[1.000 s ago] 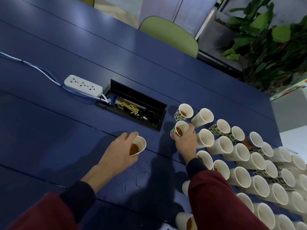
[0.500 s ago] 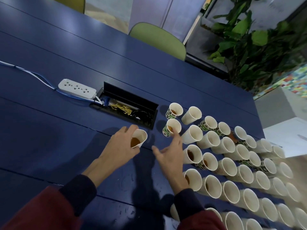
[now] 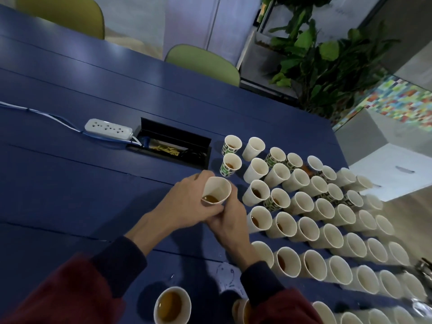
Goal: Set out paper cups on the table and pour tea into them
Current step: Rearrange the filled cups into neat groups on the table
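At frame centre a tilted white paper cup holds brown tea pooled low. The left hand and right hand clasp it.

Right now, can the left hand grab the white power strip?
Probably not yet. The left hand holds a cup of tea, with the right hand on it too. The way across the table to the power strip looks free.

Left hand and right hand meet, fingers curled around one paper cup
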Tool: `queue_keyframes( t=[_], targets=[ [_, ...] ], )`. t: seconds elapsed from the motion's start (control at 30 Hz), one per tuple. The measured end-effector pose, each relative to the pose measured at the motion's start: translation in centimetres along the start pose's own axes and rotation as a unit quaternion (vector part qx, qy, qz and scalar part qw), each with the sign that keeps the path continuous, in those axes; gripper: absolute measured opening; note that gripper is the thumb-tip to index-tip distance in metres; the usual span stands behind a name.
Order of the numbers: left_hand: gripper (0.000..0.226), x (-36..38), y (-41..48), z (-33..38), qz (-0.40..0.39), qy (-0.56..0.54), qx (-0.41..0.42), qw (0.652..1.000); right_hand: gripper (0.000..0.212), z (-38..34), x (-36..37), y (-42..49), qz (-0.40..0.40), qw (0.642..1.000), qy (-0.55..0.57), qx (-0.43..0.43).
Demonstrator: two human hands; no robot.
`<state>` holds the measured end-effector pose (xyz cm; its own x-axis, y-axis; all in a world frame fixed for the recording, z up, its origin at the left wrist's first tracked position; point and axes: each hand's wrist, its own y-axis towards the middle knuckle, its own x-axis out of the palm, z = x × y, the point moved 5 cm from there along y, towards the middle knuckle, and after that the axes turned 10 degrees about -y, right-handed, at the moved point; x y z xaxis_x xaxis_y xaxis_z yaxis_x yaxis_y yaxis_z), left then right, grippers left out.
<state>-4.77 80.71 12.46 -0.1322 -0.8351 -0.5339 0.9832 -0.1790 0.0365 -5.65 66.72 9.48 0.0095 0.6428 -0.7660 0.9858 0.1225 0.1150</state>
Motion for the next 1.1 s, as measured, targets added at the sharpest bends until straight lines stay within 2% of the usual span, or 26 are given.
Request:
queue_keyframes(
  t=[0.17,0.27,0.33,0.47,0.63,0.73,0.9,1.1],
  targets=[
    [0.072,0.3,-2.9,0.0,-0.039,-0.091,-0.011,0.995,0.068,0.8,-1.5,-2.2,0.038,0.999,0.018,-0.009],
    [0.088,0.8,-5.7,-0.5,-0.042,-0.084,-0.054,0.994,0.067,1.7,-2.0,-3.2,0.043,0.998,0.039,0.003],
    [0.090,1.6,-8.2,-1.1,-0.046,-0.057,-0.087,0.994,0.063,2.2,-2.4,-4.2,0.040,0.998,0.052,0.012],
    [0.075,3.8,-12.9,-2.1,-0.087,0.050,-0.127,0.987,0.056,2.9,-3.1,-6.1,0.039,0.996,0.085,0.008],
    [0.097,8.3,-18.4,-3.8,-0.152,0.182,-0.176,0.955,0.054,3.6,-2.9,-8.5,0.010,0.996,0.091,0.010],
    [0.082,9.7,-19.9,-4.7,-0.131,0.228,-0.198,0.944,0.049,4.0,-2.7,-9.8,-0.002,0.996,0.088,0.015],
    [0.055,9.9,-20.0,-4.8,-0.068,0.203,-0.200,0.956,0.049,4.9,-2.4,-10.1,-0.023,0.997,0.075,0.020],
    [0.053,7.1,-16.9,-4.1,-0.014,0.156,-0.176,0.972,0.055,5.3,-2.0,-7.7,-0.034,0.996,0.079,0.036]
  ],
)
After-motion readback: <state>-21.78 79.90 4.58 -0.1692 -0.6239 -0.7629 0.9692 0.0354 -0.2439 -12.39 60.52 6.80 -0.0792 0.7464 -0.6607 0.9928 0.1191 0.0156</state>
